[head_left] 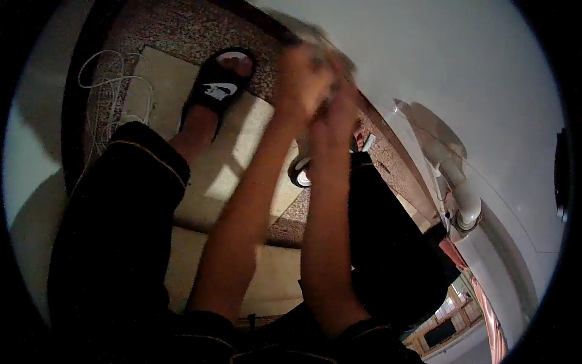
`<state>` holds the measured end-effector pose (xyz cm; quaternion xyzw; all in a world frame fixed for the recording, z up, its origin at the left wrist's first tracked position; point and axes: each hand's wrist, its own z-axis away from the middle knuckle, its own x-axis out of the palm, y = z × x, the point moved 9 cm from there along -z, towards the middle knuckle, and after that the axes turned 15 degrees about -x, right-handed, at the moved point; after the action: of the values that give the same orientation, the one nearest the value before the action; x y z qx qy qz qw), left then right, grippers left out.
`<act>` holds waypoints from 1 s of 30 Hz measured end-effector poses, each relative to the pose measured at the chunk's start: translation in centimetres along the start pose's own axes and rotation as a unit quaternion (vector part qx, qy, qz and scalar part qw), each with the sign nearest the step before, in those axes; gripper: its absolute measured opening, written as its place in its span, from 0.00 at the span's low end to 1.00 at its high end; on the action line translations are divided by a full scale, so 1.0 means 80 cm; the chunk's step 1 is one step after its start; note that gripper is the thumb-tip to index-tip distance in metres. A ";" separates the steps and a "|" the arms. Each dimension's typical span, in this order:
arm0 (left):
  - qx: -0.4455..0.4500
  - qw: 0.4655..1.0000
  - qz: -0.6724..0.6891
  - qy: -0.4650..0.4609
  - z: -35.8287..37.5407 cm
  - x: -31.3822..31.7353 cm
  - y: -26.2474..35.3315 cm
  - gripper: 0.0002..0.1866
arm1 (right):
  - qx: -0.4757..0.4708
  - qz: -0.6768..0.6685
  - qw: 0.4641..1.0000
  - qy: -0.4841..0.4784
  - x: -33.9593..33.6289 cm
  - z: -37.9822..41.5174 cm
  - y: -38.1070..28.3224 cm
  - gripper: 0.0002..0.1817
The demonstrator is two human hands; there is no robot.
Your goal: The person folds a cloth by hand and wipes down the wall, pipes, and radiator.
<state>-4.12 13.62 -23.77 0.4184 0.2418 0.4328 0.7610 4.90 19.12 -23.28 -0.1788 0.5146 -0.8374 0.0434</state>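
Observation:
Both forearms reach up to the top middle of the head view, where the hands come together close to the white wall. My left hand (303, 76) is smeared by motion, its fingers bunched near the other hand. Close against it on the right, my right hand (339, 100) is blurred as well. Around and above the fingers shows a blurred greyish-brown shape (309, 30) that I cannot make out. Whether either hand grips it cannot be told.
A black sandal (221, 82) is on my foot, on pale tiles (163, 79) set in speckled floor. A white cable (115, 79) lies coiled at the left. White pipe (467, 197) runs along the wall (485, 79) at the right. Another sandal (298, 172) shows between the forearms.

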 end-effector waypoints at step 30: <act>0.038 0.993 0.050 0.101 -0.042 -0.074 0.036 0.13 | 0.028 -0.048 0.998 -0.021 0.095 0.010 0.004 0.15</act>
<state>-10.90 10.75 -23.05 0.4127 0.3119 0.5011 0.6937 -1.97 16.35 -21.29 -0.2199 0.4805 -0.8488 0.0187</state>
